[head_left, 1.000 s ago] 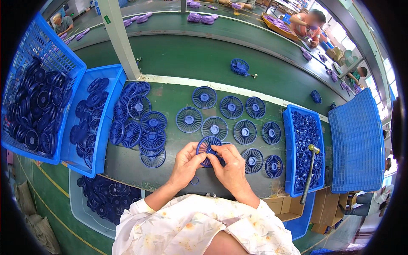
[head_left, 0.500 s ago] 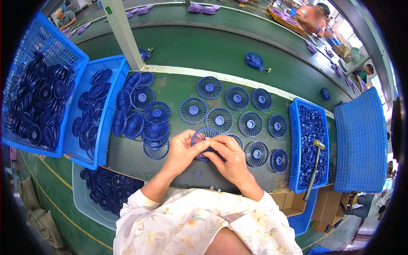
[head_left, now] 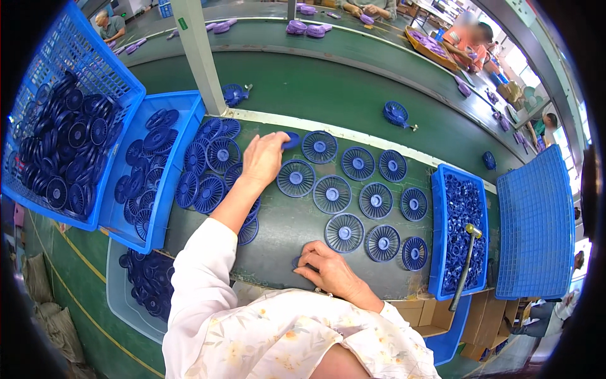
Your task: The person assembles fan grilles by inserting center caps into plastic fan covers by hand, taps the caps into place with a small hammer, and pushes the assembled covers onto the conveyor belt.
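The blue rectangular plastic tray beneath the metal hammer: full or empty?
Well filled: small blue plastic pieces spread across the tray, hiding its floor; exact depth unclear.

Top (head_left: 252, 338): cream-white, loose, creased
Print (head_left: 289, 335): scattered yellow-orange flowers, grey-green leaves
Left sleeve (head_left: 203, 273): white, ending mid-forearm
Right sleeve (head_left: 392, 319): white, ending above wrist
Left hand (head_left: 262, 158): bare
Right hand (head_left: 329, 269): bare

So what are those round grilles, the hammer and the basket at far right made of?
Grilles: probably moulded plastic, satin; they're one even blue with thin spokes.
Hammer: its yellowish, shiny head suggests brass; the dark handle could be metal or coated.
Basket: likely plastic, finish unclear, judging by its evenly blue lattice.
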Demonstrator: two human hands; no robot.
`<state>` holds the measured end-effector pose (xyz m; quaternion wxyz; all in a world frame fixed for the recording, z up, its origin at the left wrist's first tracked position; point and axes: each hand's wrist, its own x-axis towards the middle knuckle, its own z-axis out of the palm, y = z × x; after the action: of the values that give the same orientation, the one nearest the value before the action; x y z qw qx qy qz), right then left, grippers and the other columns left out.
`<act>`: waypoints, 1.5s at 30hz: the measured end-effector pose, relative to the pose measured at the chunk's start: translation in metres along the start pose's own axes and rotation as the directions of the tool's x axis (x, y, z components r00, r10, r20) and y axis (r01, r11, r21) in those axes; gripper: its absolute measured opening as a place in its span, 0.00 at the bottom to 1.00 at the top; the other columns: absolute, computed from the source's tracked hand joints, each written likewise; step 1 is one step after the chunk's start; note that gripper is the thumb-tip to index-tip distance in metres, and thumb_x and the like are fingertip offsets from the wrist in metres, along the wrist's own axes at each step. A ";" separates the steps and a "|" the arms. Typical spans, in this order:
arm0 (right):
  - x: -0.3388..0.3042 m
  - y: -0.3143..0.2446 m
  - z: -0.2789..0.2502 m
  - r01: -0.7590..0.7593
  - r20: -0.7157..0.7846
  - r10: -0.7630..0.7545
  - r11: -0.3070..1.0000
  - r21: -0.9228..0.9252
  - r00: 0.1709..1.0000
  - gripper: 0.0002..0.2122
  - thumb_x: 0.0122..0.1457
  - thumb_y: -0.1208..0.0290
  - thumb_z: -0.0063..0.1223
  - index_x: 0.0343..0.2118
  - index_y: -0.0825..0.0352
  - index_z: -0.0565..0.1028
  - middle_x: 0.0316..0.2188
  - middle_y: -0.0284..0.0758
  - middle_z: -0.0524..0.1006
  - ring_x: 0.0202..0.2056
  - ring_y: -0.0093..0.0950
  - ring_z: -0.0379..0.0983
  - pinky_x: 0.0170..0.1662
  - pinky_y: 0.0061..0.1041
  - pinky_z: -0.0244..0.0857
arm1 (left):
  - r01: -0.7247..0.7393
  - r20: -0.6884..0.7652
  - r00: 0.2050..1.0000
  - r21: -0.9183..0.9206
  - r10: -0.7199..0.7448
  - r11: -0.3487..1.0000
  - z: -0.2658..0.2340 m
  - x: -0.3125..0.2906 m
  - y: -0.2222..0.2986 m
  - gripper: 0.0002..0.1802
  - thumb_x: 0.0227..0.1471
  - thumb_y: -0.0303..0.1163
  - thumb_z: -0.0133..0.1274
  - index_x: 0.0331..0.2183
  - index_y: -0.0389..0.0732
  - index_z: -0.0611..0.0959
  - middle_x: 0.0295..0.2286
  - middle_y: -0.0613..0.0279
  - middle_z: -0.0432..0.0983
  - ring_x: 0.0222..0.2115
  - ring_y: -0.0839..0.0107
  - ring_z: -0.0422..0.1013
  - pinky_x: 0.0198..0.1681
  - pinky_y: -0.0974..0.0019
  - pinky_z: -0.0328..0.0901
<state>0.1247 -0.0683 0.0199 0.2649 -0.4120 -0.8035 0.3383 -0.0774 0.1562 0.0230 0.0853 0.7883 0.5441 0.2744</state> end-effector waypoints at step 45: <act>0.017 -0.019 -0.030 -0.090 -0.453 0.293 0.904 0.418 0.842 0.16 0.58 0.82 0.62 0.51 0.72 0.77 0.48 0.39 0.74 0.38 0.21 0.79 0.42 0.20 0.75 | 0.539 0.570 0.801 -0.820 -0.185 -0.196 -0.016 -0.155 0.076 0.22 0.71 0.43 0.40 0.50 0.33 0.77 0.43 0.53 0.80 0.41 0.65 0.80 0.46 0.57 0.77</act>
<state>0.1277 -0.0526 0.0561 0.5050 -0.5066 -0.5781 0.3926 -0.0644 -0.0166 0.0168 0.7647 0.3050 0.3605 0.4385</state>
